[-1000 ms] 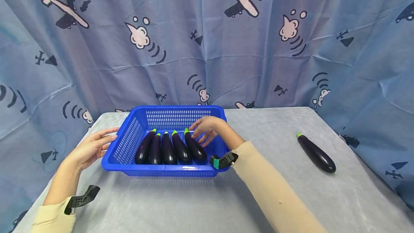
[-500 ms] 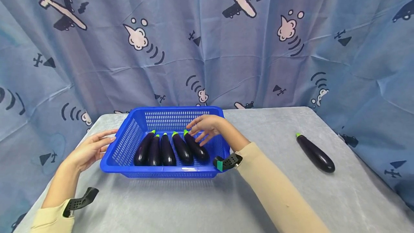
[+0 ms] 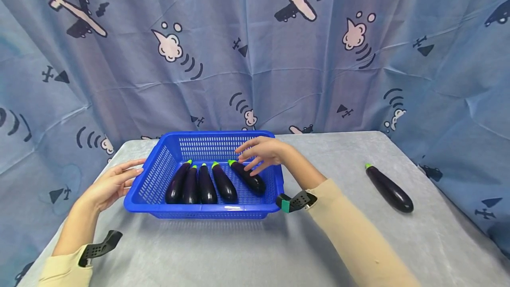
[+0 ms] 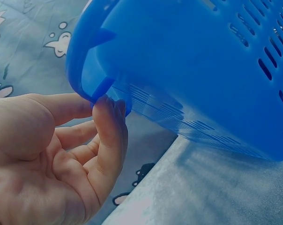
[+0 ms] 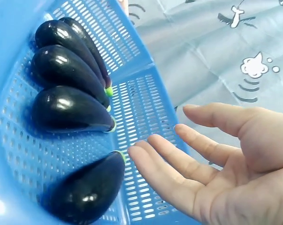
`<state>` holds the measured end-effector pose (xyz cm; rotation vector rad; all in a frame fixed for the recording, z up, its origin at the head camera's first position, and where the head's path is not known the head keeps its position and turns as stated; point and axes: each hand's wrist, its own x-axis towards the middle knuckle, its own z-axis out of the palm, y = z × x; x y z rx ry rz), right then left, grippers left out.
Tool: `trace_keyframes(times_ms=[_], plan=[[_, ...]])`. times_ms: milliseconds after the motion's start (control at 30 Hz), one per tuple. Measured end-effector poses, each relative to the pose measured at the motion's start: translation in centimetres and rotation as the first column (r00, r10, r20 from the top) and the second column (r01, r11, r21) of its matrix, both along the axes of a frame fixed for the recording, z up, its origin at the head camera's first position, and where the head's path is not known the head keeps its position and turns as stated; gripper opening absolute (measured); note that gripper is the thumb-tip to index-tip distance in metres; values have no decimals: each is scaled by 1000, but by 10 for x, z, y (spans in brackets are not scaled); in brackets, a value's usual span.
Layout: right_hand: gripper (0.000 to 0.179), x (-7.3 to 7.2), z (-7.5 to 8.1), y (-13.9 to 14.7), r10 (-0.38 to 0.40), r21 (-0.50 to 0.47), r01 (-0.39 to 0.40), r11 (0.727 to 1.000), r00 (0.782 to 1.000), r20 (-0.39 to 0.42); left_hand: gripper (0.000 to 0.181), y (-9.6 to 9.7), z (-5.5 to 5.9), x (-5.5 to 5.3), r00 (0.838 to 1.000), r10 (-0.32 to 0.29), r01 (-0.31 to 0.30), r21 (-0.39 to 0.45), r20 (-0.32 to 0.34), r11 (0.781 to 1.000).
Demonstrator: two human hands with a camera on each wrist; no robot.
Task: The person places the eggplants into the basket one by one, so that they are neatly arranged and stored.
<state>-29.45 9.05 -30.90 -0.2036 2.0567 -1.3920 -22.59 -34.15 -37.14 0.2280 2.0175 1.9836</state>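
Observation:
Several dark purple eggplants point(image 3: 206, 186) with green stem ends lie side by side in a blue plastic basket point(image 3: 211, 207). The rightmost eggplant point(image 3: 253, 181) lies slanted, apart from the others. Over its stem half is my right hand point(image 3: 264, 152), fingers spread and loosely bent. In the right wrist view, that hand point(image 5: 226, 176) holds nothing and its fingertips are near the eggplant's point(image 5: 87, 190) green end. My left hand point(image 3: 109, 187) is at the basket's left side. The left wrist view shows its thumb and fingertips point(image 4: 106, 110) pinching the rim point(image 4: 78, 61).
Another eggplant point(image 3: 390, 189) lies on the grey table point(image 3: 318, 158), well to the right of the basket. A blue curtain point(image 3: 215, 56) printed with planes and clouds hangs behind the table and along its sides.
The rightmost eggplant has swung its thick end to the right, opening a gap beside its neighbour. My right hand has shifted right and slightly up off it. The left hand stays at the rim.

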Motion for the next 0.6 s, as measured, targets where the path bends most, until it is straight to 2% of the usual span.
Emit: trace_keyframes(times_ms=[333,600], plan=[[41,16,14,15,41,-53,-43,998,999,-29,34,0,0,1,1000,0,0,6,4,1000],[42,26,17,29,56,-76,-61,995,996,-63,31,1,0,1,1000,16,-16,-20,6,1000]])
